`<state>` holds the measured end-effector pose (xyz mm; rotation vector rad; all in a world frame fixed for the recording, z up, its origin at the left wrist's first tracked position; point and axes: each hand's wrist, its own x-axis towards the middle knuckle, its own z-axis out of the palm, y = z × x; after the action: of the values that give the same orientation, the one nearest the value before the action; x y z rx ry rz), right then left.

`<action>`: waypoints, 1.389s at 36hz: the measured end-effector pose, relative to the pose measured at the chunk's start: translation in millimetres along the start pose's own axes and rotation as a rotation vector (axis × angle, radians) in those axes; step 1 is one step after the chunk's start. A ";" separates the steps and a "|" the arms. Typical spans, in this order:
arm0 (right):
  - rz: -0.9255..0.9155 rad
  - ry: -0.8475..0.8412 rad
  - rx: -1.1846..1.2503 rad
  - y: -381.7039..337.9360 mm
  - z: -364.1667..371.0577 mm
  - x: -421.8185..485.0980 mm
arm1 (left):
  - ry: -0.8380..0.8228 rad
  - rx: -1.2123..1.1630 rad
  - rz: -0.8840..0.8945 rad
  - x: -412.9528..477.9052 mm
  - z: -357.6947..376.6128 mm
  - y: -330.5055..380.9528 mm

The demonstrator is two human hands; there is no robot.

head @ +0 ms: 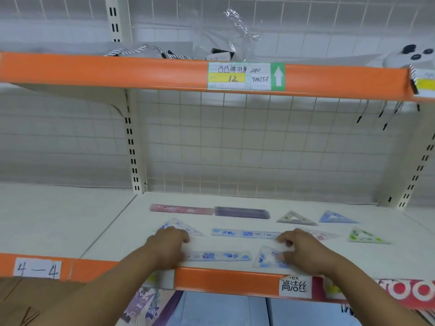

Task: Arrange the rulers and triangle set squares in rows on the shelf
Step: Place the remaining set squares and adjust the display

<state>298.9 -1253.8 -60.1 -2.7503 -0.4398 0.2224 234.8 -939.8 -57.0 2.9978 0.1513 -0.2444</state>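
Left hand (168,245) lies curled over the front ruler's (219,256) left end, grip unclear. Right hand (303,250) pinches the front triangle (270,257). The shelf (235,245) holds four rulers (242,212) and six triangles (337,217).

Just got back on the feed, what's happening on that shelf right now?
A bare-handed person is laying rulers and set squares flat in rows on the white shelf. The left grip covers the left end of the front ruler; the right grip touches the front set square beside it. Two fuller rows lie behind. Whether either grip is pinching or just pressing is too blurred to tell.
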 end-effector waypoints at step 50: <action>0.044 -0.129 0.053 -29.2 4.7 -7.9 | -0.061 0.058 -0.256 -11.6 -10.9 -35.4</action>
<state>282.5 -1228.9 -53.1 -2.7051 -0.4013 0.4189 221.2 -904.4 -48.6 3.0188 0.5323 -0.3712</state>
